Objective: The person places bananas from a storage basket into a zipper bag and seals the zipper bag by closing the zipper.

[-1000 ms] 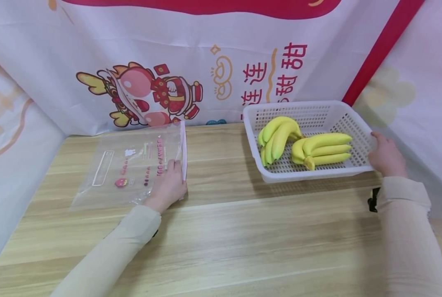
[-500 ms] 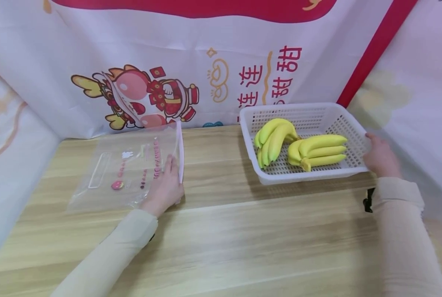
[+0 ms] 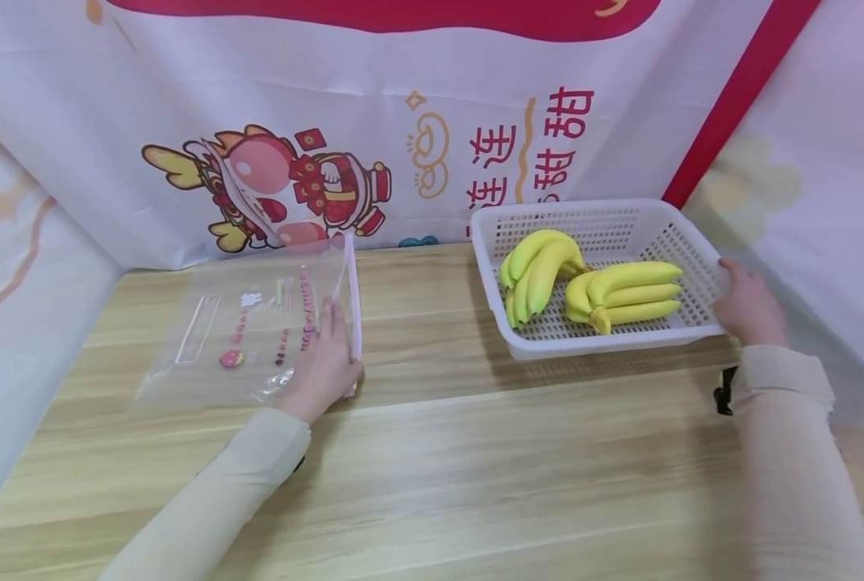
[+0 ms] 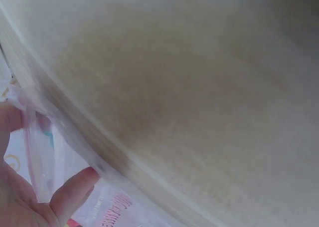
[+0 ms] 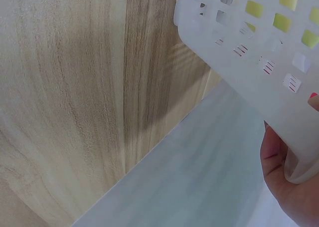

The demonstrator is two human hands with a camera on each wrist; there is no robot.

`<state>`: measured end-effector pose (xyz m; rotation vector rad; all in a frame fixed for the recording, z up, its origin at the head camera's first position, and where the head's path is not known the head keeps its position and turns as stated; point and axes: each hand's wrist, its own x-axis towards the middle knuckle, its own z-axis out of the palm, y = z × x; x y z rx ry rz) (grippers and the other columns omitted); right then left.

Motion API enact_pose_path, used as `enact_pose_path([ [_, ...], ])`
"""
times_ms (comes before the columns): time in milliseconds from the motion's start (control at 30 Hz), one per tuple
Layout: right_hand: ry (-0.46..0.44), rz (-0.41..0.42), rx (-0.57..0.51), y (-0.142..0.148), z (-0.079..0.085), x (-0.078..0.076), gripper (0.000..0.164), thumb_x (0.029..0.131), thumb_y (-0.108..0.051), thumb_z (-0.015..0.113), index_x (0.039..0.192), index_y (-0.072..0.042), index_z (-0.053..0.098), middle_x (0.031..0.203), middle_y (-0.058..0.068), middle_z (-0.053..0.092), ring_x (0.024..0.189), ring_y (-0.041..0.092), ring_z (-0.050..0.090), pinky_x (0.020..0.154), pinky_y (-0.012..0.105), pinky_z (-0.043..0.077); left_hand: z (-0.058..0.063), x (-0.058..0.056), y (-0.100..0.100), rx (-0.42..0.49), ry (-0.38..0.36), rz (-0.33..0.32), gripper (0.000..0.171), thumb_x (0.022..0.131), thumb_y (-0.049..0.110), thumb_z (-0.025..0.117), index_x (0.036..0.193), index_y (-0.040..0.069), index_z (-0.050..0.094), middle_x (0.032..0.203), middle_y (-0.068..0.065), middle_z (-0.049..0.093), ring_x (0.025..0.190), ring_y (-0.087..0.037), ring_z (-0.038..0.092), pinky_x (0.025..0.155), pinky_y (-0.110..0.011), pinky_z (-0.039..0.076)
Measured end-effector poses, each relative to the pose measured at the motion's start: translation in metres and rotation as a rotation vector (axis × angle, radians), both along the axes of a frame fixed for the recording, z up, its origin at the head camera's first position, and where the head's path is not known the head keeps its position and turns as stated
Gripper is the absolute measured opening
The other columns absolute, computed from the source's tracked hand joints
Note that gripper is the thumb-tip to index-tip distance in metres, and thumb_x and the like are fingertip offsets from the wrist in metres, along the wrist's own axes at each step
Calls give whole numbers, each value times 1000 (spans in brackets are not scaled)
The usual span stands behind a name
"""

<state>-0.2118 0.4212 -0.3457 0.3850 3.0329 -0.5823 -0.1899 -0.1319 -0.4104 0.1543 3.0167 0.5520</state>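
In the head view my left hand [image 3: 323, 363] lies at the mouth of a clear plastic zip bag [image 3: 210, 379] with pink and white prints. The left wrist view shows its thumb and fingers spread apart, touching the plastic at the bag's pale pink edge [image 3: 353, 290]. My right hand [image 3: 751, 307] grips the right end of a white plastic basket [image 3: 598, 347]; the right wrist view shows the basket wall between thumb and fingers. Inside the basket lie two bunches of yellow bananas, a left bunch [image 3: 544, 270] and a right bunch [image 3: 635, 294].
A wood-grain table [image 3: 432, 476] carries the bag on the left and the basket at the back right. Behind them hangs a white cloth [image 3: 373, 105] with cartoon prints and red writing, and pale cloth also closes both sides.
The left fingers have shifted slightly at the bag's mouth. The right hand keeps its grip on the basket, and the bananas have not moved within it. The head view has shifted a little.
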Motion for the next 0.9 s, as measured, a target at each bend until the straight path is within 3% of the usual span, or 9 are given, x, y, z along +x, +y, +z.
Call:
enact_pose_path([
  [100,-4,-6,-3,0,0,0,73,84,0,34,151,0,7,136,46,22,113,60,33,94,73,30,1,2,1,20,4,17,93,81,8,62,152,-1,3,156,-30,-13,92,-43,60,47,-29,51],
  [200,-4,-8,1,-1,0,0,73,84,-1,34,152,0,7,137,46,22,114,60,33,94,73,30,3,4,1,35,8,37,80,85,4,59,152,3,15,153,-36,-10,66,-31,58,41,-23,45],
  [333,-3,-6,5,0,0,0,72,84,-1,34,151,0,7,138,46,22,116,61,32,95,73,30,6,5,0,60,-2,59,69,85,-2,53,148,9,26,152,-39,4,60,-26,56,41,-25,46],
  [467,-3,-8,13,1,-1,-1,72,85,-2,34,151,0,7,137,46,22,114,61,33,94,73,31,9,6,-2,29,18,53,56,84,-5,54,138,-2,38,147,-41,18,65,-32,60,49,-34,53],
  [600,-3,-12,17,2,-2,-1,72,85,-2,34,152,0,7,135,46,23,111,60,35,93,73,32,12,7,-4,-73,100,30,51,84,-4,55,130,-20,40,145,-44,22,89,-47,64,69,-45,59],
  [733,-5,-11,14,1,-1,-1,71,86,-2,34,152,0,7,136,45,23,112,60,34,94,73,31,13,8,-4,-180,155,18,60,83,2,60,131,-24,36,140,-42,34,113,-52,54,87,-53,54],
  [900,-6,-4,14,1,-1,-1,70,86,-1,33,151,1,7,137,46,22,115,60,32,95,73,30,14,9,-2,-238,223,27,68,79,9,66,132,-23,37,137,-37,43,112,-49,54,86,-54,53],
])
